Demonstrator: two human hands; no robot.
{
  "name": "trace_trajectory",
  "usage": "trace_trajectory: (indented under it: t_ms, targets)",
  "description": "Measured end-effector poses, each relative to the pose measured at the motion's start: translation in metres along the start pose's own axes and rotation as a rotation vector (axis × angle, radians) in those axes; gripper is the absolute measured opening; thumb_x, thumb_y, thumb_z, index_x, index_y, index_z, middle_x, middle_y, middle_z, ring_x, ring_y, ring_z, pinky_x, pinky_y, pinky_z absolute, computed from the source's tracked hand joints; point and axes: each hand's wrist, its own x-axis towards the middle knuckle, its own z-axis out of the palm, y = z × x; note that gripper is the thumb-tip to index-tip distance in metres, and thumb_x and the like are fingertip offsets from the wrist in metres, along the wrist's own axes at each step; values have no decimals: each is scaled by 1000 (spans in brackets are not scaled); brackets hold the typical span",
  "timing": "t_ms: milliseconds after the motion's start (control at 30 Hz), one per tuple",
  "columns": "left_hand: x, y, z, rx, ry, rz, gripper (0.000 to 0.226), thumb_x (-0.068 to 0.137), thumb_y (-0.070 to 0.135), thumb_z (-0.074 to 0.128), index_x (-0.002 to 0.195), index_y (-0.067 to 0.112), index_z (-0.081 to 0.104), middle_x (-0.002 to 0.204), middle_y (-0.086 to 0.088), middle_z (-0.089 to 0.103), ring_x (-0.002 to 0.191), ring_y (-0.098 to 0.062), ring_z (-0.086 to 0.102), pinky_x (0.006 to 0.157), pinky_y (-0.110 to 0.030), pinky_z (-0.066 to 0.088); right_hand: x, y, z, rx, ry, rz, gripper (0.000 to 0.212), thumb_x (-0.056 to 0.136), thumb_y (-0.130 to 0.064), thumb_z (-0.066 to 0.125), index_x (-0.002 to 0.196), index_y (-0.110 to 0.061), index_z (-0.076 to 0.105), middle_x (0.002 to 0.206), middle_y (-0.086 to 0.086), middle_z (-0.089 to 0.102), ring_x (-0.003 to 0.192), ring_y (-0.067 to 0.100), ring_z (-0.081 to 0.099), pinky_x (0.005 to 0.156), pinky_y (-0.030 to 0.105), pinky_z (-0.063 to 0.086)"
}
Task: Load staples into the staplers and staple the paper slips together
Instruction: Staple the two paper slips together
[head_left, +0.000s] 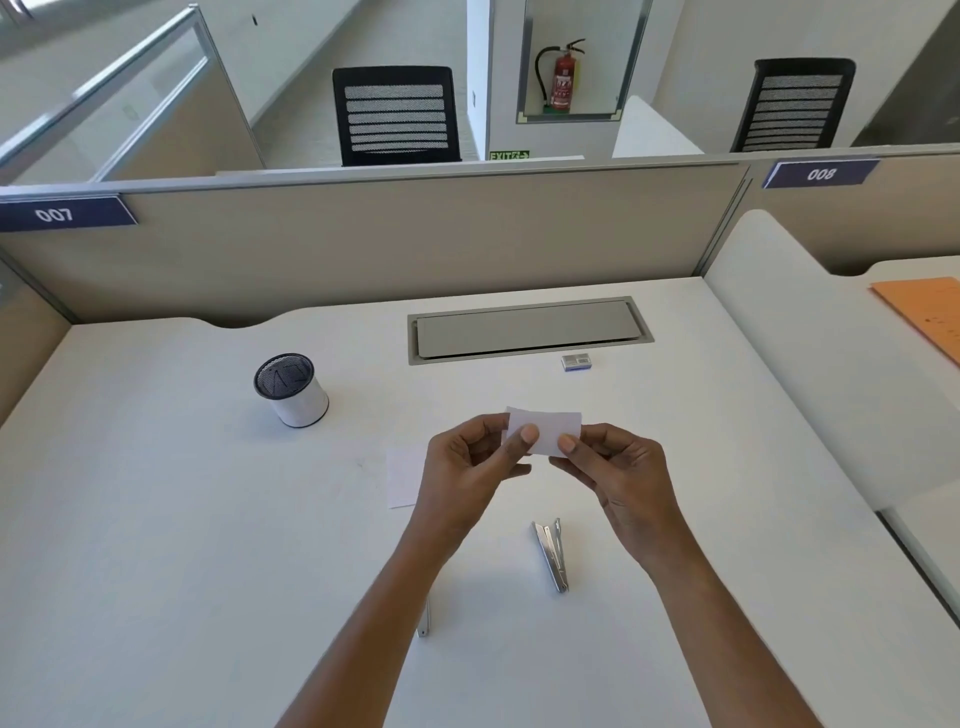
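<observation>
Both hands hold a white paper slip up above the desk. My left hand pinches its left end between thumb and fingers, and my right hand pinches its lower right part. Another white slip lies flat on the desk, partly behind my left hand. A metal stapler lies on the desk below my hands, its arms spread apart. A second stapler is mostly hidden under my left forearm. A small staple box sits farther back.
A white mesh-topped pen cup stands at the left. A grey cable hatch is set in the desk at the back, before a beige partition. An orange folder lies on the neighbouring desk at the right.
</observation>
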Motion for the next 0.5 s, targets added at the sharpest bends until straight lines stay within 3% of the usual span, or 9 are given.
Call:
trace_trajectory:
  t_ms: [267,367,500]
  targets:
    - [-1,0,3,-10,67,-30,10,92,26,77,97,22,85,99,-8,82,96,-25,78,75,-37,65,-7,-6,4,-32,-15,15,29,81,-28,80,104,-9,80,111,14,77,109,31,73,92,39,60]
    - [-3,-5,4,-14,76,-27,12,92,21,77,101,15,82,99,-10,81,96,-27,78,74,-36,65,-10,-7,9,-2,74,77,26,82,-32,83,95,-9,80,99,9,77,99,25,75,83,40,63]
    - [-6,-8,7,-15,97,-34,16,88,17,81,103,10,78,97,-13,80,96,-31,78,73,-36,65,-14,-4,12,-12,175,120,7,86,-16,80,87,-8,79,86,6,75,89,23,75,75,40,63]
